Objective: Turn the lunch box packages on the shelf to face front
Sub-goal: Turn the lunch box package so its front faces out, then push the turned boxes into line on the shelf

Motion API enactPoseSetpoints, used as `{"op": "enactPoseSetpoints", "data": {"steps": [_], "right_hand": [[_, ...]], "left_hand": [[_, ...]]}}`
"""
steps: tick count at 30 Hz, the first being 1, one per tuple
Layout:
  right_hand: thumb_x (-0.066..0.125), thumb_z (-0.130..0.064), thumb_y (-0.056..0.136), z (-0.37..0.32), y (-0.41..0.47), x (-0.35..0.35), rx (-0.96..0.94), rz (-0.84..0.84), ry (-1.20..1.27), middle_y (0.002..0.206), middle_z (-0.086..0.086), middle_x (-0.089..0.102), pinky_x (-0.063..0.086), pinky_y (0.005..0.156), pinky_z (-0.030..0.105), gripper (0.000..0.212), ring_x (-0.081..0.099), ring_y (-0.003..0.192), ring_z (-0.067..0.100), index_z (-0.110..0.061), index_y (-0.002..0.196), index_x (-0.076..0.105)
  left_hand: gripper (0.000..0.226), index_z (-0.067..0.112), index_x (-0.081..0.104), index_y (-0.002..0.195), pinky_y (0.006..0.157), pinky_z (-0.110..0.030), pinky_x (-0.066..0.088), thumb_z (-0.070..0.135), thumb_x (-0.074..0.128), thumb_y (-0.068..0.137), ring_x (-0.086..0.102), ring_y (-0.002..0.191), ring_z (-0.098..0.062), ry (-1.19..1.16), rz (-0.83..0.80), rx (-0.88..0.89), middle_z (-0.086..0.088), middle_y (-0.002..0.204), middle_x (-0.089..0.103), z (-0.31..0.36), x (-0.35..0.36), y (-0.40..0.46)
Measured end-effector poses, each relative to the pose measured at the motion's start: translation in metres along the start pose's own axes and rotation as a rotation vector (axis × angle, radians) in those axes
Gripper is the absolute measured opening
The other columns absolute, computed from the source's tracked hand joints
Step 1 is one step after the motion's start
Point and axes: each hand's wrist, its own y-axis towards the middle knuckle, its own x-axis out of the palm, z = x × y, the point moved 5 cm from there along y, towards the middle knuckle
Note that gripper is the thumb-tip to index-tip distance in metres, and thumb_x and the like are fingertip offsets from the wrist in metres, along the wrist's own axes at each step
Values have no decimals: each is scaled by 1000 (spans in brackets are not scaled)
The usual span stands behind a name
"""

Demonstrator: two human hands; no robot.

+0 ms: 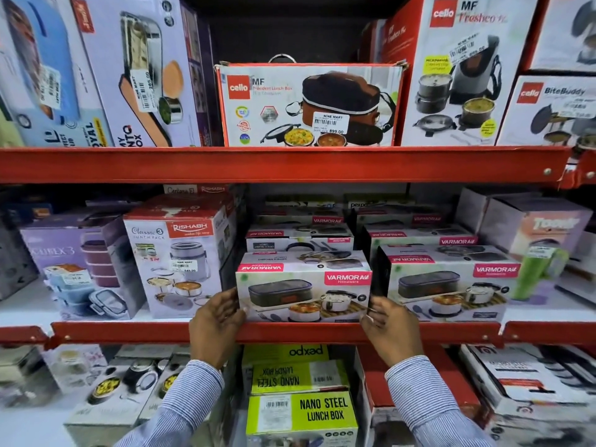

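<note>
The white and pink Varmora lunch box package [303,287] sits at the front of the middle red metal shelf [277,332], on its lip. Its picture side looks out at the person. The left hand [216,321] presses flat on the box's left end. The right hand [388,324] presses on its right end. The hands are apart, with open fingers, and the box is squeezed between them.

To do this step well, I think the hands should push evenly from both sides. Then the box stays straight and its front lines up with the shelf lip. A small nudge looks like enough, since the front already faces out.

Room is tight. The tall white Rishabh lunch pack box [175,266] stands just beside the left end, with a thin dark gap for the left fingers. A second Varmora box [448,285] stands just beside the right end, and that gap is thin too. More Varmora boxes are stacked behind, so the box cannot go far back. The open room is out front, toward the person. If the box comes too far forward, it could tip off the lip.
</note>
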Motion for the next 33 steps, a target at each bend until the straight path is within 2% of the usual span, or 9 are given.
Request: {"op": "enactPoseSetpoints", "data": {"steps": [4, 6, 9, 14, 19, 21, 24, 28, 33], "right_hand": [[71, -8, 79, 3, -11, -13, -11, 38, 91, 115, 4, 71, 53, 86, 22, 45, 68, 99, 12, -10, 123, 62], [70, -7, 79, 8, -21, -28, -38, 124, 126, 109, 2, 72, 53, 83, 20, 40, 67, 94, 8, -14, 118, 64], [69, -6, 79, 20, -31, -60, -97, 270, 140, 99, 0, 74, 57, 80, 28, 31, 69, 89, 10, -19, 107, 67], [68, -10, 77, 58, -23, -118, -145, 466, 130, 97, 2, 73, 53, 78, 30, 30, 69, 84, 19, -27, 101, 65], [66, -9, 77, 106, 5, -173, -187, 502, 235, 100, 8, 71, 51, 79, 15, 28, 69, 87, 17, -17, 103, 60], [68, -7, 76, 116, 15, -183, -192, 491, 213, 107, 12, 68, 49, 88, 18, 35, 65, 95, 20, -10, 109, 58], [73, -11, 74, 137, 32, -195, -95, 337, 157, 125, 13, 61, 46, 100, 38, 54, 58, 114, 29, -8, 124, 52], [73, -20, 77, 150, 54, -194, -12, 105, 101, 142, 14, 51, 38, 103, 30, 75, 50, 129, 28, -7, 142, 37], [71, -18, 77, 159, 66, -199, -28, 31, 60, 120, 2, 67, 42, 90, 22, 64, 63, 113, 23, -13, 136, 47]], "left_hand": [[42, 16, 69, 123, 95, -44, 59, 10, 75, 82, 73, 98, -18, 87, 154, 124, -4, 111, 77, 12, -7, -17], [37, 19, 68, 121, 89, -32, 59, 14, 73, 84, 72, 99, -16, 113, 248, 296, -2, 117, 74, 28, -3, -35], [26, 14, 69, 114, 89, -13, 53, 16, 67, 88, 69, 104, -12, 88, 245, 507, -2, 118, 72, 59, 25, -65], [15, 19, 74, 98, 88, -22, 54, 14, 69, 84, 71, 98, -5, 48, 164, 625, 9, 100, 75, 99, 102, -112], [25, 25, 74, 107, 86, -14, 54, 24, 70, 83, 71, 95, 3, 88, 59, 484, 12, 102, 77, 112, 188, -137], [39, 23, 68, 121, 90, -7, 50, 18, 73, 82, 71, 101, -3, 114, 9, 375, 6, 113, 75, 105, 208, -135], [61, 14, 54, 141, 107, -24, 46, 20, 73, 83, 63, 123, -17, 202, -27, 254, -4, 137, 64, 104, 241, -135], [76, 9, 38, 152, 114, -28, 35, 29, 69, 86, 49, 140, -25, 303, -7, 189, -8, 155, 49, 109, 263, -130], [76, 6, 39, 150, 104, -43, 50, 33, 66, 85, 61, 127, -36, 330, -24, 119, -17, 143, 60, 110, 275, -126]]}}
